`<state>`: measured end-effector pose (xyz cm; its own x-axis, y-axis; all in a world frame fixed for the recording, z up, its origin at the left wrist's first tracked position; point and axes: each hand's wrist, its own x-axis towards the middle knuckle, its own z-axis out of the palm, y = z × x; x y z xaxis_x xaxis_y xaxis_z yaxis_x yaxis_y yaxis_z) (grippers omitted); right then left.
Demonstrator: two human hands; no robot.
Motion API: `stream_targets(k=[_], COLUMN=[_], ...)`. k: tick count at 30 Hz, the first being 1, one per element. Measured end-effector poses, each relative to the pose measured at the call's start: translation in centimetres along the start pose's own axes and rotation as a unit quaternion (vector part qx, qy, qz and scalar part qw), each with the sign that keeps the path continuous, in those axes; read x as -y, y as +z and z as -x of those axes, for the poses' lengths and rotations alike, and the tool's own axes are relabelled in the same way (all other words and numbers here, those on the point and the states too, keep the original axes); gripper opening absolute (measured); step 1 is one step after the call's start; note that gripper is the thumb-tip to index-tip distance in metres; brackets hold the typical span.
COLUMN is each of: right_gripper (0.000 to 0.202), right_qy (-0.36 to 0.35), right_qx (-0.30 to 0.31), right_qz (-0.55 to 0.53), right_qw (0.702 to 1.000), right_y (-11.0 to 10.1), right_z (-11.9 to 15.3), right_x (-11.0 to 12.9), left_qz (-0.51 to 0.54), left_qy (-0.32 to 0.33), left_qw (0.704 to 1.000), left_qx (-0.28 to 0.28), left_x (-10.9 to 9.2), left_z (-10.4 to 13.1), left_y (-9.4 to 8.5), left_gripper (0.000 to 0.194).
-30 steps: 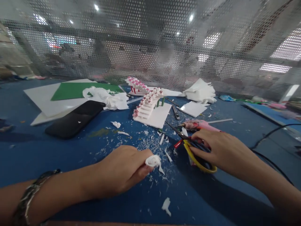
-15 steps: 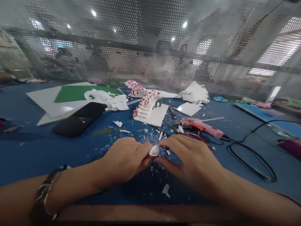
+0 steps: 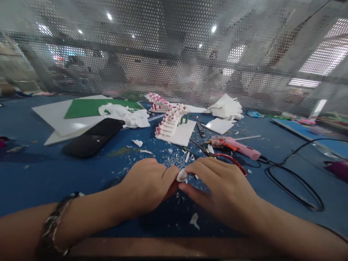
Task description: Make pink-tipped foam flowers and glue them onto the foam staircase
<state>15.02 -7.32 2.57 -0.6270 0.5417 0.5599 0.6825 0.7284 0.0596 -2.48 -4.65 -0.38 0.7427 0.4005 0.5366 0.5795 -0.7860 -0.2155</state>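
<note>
Between my two hands is a small white rolled piece (image 3: 182, 175), perhaps paper or tissue; its exact material I cannot make out. My left hand (image 3: 149, 183) is closed, pinching the piece between thumb and forefinger. The thumb and fingers of my right hand (image 3: 225, 190) close on its other side. Just beyond the right hand lie red-handled scissors (image 3: 231, 159) and a pink glue gun (image 3: 241, 148). A model staircase (image 3: 170, 125) with pink and dark red dots along its rails stands on a white board (image 3: 186, 136) farther back.
A black phone (image 3: 94, 137) lies left, by crumpled white tissue (image 3: 126, 114) and a green sheet (image 3: 87, 108). A tissue stack (image 3: 226, 107) and a craft knife (image 3: 200, 129) are at the back. A black cable (image 3: 296, 190) loops at right. White scraps litter the blue table (image 3: 108, 170).
The white piece is turned slightly, and my right fingers have come closer around it. The whole view has shifted a little.
</note>
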Motion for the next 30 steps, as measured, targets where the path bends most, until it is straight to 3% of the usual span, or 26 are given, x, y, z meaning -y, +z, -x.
stream_targets(k=[6,12,18,21,24,27,30], right_gripper=[0.022,0.019,0.011,0.010,0.011,0.011,0.016], right_qy=[0.041,0.037,0.031,0.020,-0.012,-0.040,-0.044], right_qx=[0.053,0.116,0.210,0.206,0.175,0.145,0.151], right_qz=[-0.050,-0.045,-0.163,-0.201,-0.246,-0.274,-0.263], right_qw=[0.996,0.992,0.964,0.957,0.953,0.950,0.952], right_y=[0.1,-0.2,-0.5,-0.4,-0.3,0.1,0.5], right_z=[-0.2,-1.2,-1.9,-2.1,-2.5,-2.9,-2.9], right_x=[0.0,-0.7,-1.6,-1.8,-2.0,-2.5,-3.0], left_qz=[0.002,-0.013,0.003,0.034,0.087,0.235,0.386], left_qy=[0.022,0.022,0.048,0.043,-0.026,-0.089,-0.138], left_qw=[1.000,0.999,0.999,0.999,0.995,0.965,0.905], left_qx=[-0.002,-0.019,-0.018,-0.004,0.030,0.076,0.112], left_x=[0.0,0.0,-0.1,0.0,0.4,0.8,1.0], left_z=[0.2,0.2,0.1,0.0,-0.1,-0.2,-0.2], left_y=[0.1,0.1,0.5,0.5,0.2,0.0,-0.1], left_gripper=[0.033,0.036,0.036,0.038,0.038,0.029,0.019])
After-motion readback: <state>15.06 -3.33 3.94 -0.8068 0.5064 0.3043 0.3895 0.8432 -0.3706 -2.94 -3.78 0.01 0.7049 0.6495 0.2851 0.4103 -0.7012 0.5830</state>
